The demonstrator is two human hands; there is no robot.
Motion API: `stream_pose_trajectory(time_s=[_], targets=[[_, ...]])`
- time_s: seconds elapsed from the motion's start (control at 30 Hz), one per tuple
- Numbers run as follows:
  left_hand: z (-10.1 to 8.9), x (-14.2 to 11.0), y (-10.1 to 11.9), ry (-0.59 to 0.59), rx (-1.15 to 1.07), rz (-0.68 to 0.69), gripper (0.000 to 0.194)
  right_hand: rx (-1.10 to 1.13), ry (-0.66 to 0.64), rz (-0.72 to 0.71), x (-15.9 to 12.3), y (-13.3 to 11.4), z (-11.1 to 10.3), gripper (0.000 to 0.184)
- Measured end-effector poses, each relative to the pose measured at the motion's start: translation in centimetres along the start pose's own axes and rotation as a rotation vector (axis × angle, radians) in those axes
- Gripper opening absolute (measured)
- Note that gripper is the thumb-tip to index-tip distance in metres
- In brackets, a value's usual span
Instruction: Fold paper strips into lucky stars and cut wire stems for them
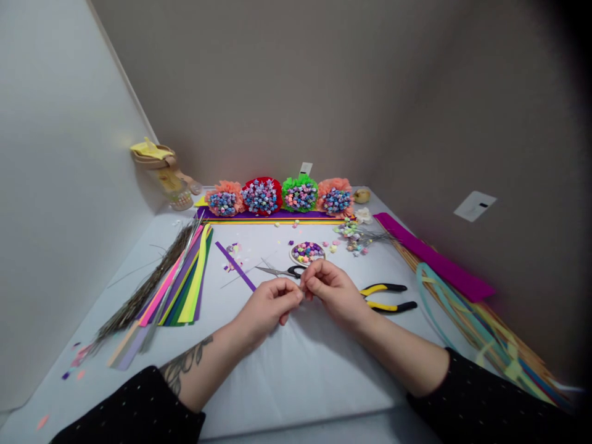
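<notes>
My left hand [274, 303] and my right hand [332, 290] meet over the middle of the table, thumbs and fingertips pinched close together. Whatever lies between the fingertips is too small to make out. Just beyond them are black-handled scissors [280, 271], blades pointing left. A small round dish of tiny coloured paper stars [308, 251] sits behind my right hand. Yellow-and-black pliers [388, 297] lie to the right, partly hidden by that hand. Left of the scissors, a purple paper strip [235, 265] runs diagonally toward my left hand.
Colourful paper strips [185, 283] and a bundle of thin wires [148, 277] lie left. Star-filled tissue bouquets [261, 196] line the back. A magenta sheet [435, 256] and long sticks [499, 339] lie right. A clear jar [179, 196] stands back left.
</notes>
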State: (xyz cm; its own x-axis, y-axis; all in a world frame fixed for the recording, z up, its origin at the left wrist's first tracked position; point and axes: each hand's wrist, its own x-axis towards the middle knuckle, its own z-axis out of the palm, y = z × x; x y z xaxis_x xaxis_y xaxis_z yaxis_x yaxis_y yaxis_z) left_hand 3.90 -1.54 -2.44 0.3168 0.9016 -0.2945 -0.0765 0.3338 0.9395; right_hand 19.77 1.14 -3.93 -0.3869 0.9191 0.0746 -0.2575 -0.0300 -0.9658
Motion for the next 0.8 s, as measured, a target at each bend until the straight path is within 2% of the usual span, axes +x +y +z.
stream_pose_trajectory(time_s=[0.3, 0.57, 0.8], targets=[[-0.17, -0.12, -0.04, -0.082, -0.147, -0.056, 0.015, 0.059, -0.028, 0.008, -0.17, -0.13, 0.27, 0.023], [-0.20, -0.17, -0.05, -0.088, -0.146, -0.073, 0.016, 0.096, -0.053, 0.026, -0.08, -0.27, 0.21, 0.022], [-0.69, 0.21, -0.47, -0.026, -0.067, -0.034, 0.014, 0.161, 0.124, 0.059, 0.60, -0.71, -0.56, 0.026]])
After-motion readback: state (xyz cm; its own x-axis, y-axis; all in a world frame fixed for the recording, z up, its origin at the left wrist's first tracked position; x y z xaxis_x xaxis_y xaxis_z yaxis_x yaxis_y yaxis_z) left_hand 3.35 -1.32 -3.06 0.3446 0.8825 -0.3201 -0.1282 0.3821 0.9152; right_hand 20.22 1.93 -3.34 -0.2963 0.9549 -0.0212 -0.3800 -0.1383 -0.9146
